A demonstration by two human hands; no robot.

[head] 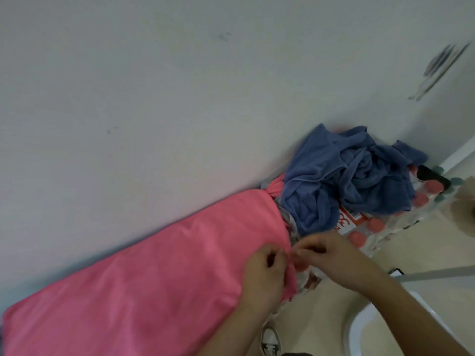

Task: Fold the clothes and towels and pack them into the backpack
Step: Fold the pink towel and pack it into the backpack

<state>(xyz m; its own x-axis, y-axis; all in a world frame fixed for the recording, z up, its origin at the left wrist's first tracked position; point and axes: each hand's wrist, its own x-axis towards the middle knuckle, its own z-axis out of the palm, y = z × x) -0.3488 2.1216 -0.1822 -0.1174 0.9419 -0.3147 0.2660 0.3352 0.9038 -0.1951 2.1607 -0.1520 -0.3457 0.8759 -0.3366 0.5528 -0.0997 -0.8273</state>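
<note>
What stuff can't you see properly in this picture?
- Backpack: nowhere in the head view, so its whereabouts can't be told.
- Pink towel: its lower part is cut off by the bottom edge.
- Bottle pack: mostly covered by the crumpled blue cloth; its label is unreadable.
- Left hand and right hand: fingertips blurred at the towel's edge, so the exact grip is unclear.
- Wall marks: smeared by motion blur.

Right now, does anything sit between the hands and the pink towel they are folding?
Nothing visible does. The left hand and right hand are both already pinching the pink towel at its near corner. The crumpled blue towel lies beyond it, out of the way.
</note>
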